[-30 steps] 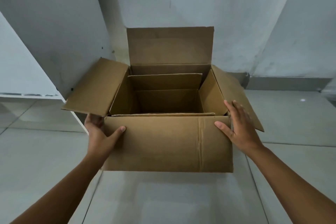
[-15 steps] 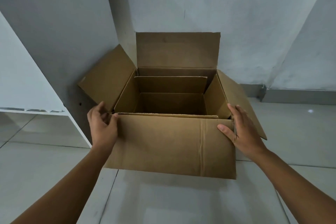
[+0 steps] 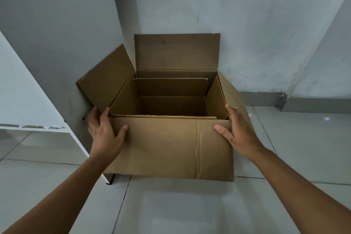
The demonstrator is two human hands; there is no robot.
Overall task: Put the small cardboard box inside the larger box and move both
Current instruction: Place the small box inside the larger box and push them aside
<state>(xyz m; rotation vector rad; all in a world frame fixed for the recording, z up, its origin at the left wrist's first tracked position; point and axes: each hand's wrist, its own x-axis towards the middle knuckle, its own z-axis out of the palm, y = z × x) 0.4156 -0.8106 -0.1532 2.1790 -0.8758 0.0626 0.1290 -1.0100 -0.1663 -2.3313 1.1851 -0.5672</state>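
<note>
The larger cardboard box (image 3: 167,146) stands open in the corner, with its front flap hanging down toward me and its back flap upright against the wall. Its left flap leans up against the cabinet side. The small cardboard box (image 3: 171,87) sits inside it, open at the top, toward the back left. My left hand (image 3: 104,131) clasps the near left corner, thumb on the front flap and fingers around the side. My right hand (image 3: 239,131) clasps the near right corner the same way. The larger box's underside is hidden.
A grey cabinet side panel (image 3: 57,43) rises right beside the box on the left, with a white shelf edge (image 3: 32,126) further left. The wall (image 3: 247,34) is directly behind. Pale floor tiles (image 3: 190,209) stretch toward me and to the right, up to a grey baseboard (image 3: 313,103).
The box has gone down and back into the corner. Its left flap was pushed up against the cabinet. My left hand shifted from under that flap to the box's corner.
</note>
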